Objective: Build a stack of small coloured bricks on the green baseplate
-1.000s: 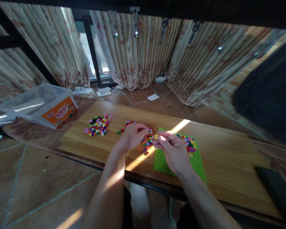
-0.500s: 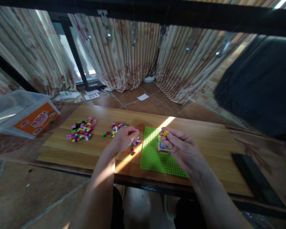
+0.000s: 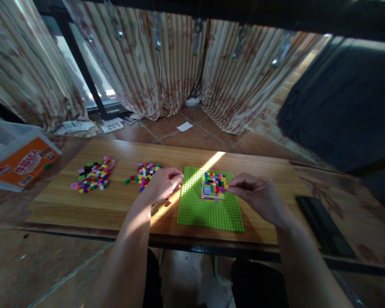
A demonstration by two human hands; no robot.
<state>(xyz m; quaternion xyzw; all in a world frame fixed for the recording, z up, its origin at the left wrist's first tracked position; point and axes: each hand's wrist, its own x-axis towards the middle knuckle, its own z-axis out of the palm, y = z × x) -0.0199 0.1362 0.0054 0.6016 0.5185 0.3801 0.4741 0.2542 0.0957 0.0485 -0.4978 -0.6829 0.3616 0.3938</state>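
A square stack of multicoloured toy bricks (image 3: 214, 184) stands on the green baseplate (image 3: 208, 216). At the stack's right edge, my right hand (image 3: 259, 194) pinches a small yellow brick (image 3: 226, 187) between thumb and fingertips, touching or almost touching the top layer. My left hand (image 3: 162, 185) hovers by the plate's left edge, thumb and fingers pressed together; whatever may be in them is hidden. Beneath and behind it lies a pile of loose bricks (image 3: 144, 172), partly covered by the hand.
Another heap of loose bricks (image 3: 94, 175) lies farther left on the wooden table (image 3: 122, 209). A clear plastic box (image 3: 9, 141) with an orange label stands at the far left. On the right rests a dark flat object (image 3: 324, 226). Patterned curtains (image 3: 176, 77) hang behind.
My right hand has lowered the yellow brick from above the stack to its right edge, uncovering the colourful top. My left hand stays near the loose bricks. The view has shifted slightly right.
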